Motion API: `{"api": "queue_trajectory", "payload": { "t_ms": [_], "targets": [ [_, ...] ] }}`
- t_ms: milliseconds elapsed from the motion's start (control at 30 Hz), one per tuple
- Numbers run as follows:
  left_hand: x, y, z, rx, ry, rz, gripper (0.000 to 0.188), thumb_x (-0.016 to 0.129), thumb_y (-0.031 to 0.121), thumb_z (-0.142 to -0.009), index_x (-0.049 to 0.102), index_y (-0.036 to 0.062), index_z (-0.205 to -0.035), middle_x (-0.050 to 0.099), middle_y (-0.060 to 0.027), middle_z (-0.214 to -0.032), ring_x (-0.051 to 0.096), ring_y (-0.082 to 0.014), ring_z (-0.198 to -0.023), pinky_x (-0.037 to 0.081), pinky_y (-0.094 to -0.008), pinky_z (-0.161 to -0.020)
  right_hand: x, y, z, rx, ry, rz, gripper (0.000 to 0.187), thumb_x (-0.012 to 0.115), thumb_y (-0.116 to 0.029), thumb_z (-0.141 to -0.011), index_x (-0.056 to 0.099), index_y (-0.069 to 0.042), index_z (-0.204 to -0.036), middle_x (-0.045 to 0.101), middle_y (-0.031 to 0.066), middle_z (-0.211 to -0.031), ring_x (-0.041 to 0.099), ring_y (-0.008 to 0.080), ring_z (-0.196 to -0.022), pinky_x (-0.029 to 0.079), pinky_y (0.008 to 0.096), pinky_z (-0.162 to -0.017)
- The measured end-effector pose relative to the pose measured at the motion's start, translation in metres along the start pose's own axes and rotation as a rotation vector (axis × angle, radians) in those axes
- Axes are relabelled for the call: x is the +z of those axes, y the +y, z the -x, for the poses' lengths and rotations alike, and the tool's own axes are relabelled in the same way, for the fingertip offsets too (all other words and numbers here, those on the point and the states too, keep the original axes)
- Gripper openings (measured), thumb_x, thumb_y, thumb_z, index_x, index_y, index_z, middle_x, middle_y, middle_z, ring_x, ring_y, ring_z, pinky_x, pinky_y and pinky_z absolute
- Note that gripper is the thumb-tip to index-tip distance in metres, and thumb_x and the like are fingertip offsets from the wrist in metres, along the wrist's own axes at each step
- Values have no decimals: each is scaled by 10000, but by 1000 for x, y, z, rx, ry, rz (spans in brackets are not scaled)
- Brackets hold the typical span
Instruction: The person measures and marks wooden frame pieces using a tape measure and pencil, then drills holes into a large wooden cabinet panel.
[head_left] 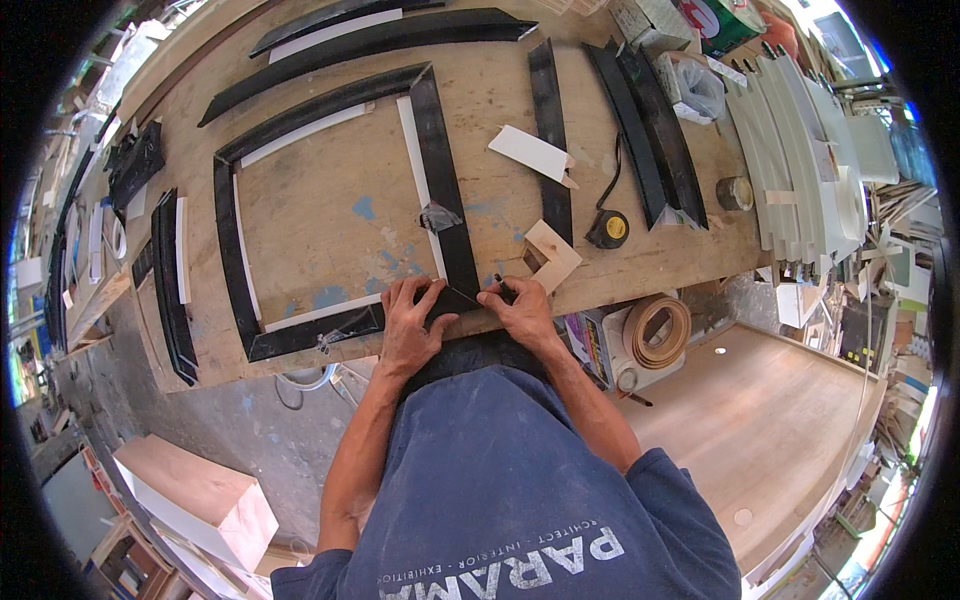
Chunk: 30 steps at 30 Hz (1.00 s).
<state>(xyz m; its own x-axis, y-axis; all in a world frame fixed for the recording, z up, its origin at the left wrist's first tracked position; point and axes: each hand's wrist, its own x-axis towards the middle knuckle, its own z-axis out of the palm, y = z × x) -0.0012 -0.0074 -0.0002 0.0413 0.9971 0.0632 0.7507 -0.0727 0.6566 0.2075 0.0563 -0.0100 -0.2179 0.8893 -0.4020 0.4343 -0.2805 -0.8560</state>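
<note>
A black rectangular frame [441,165] with white strips along its inner edges lies flat on the wooden workbench [300,210]. At its near right corner my left hand [408,328] grips the frame, fingers bent and thumb against the black face. My right hand [524,316] is pinched at the outer side of the same corner, where a diagonal joint line shows. A small dark thing [505,290] sticks out between its fingers, too small to name. Clear plastic scraps cling to the frame's right and near sides.
Right of the frame lie a white piece [528,153], an L-shaped wooden piece [552,257], a tape measure [607,229] and black mouldings [650,135]. A small tin [734,194] stands near white panels [790,150]. Rolled brown edging [656,335] sits below the bench edge.
</note>
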Motion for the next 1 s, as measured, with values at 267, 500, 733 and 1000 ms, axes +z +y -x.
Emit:
{"api": "queue_trajectory", "payload": {
  "t_ms": [267, 500, 733, 1000],
  "targets": [
    [3, -2, 0, 34, 22, 14, 557, 854, 167, -749, 680, 44, -1263, 598, -129, -1204, 539, -328, -1157, 375, -463, -1015, 2, 10, -2, -6, -17, -47, 278, 806, -242, -859, 760, 26, -919, 724, 147, -770, 677, 189, -711, 515, 350, -681],
    [2, -2, 0, 40, -7, -4, 553, 849, 162, -760, 672, 24, -1265, 596, -144, -1210, 537, -345, -1170, 377, -464, -1018, -3, 7, -4, 10, -55, 47, 287, 784, -258, -888, 772, 11, -985, 742, 148, -806, 681, 180, -746, 521, 354, -714],
    [0, 0, -1, 44, -14, -16, 549, 846, 163, -763, 671, 28, -1266, 595, -144, -1217, 538, -342, -1172, 377, -466, -1015, -8, 14, -8, 31, -110, 23, 300, 786, -275, -890, 771, 8, -991, 743, 144, -798, 674, 170, -720, 519, 356, -704],
    [0, -2, 0, 40, -21, -23, 562, 840, 165, -771, 659, 43, -1289, 587, -143, -1226, 536, -343, -1179, 373, -471, -1025, -8, -14, -6, 108, -91, 107, 299, 824, -310, -876, 791, -18, -925, 727, 39, -746, 624, 105, -697, 490, 311, -664]
  ]
}}
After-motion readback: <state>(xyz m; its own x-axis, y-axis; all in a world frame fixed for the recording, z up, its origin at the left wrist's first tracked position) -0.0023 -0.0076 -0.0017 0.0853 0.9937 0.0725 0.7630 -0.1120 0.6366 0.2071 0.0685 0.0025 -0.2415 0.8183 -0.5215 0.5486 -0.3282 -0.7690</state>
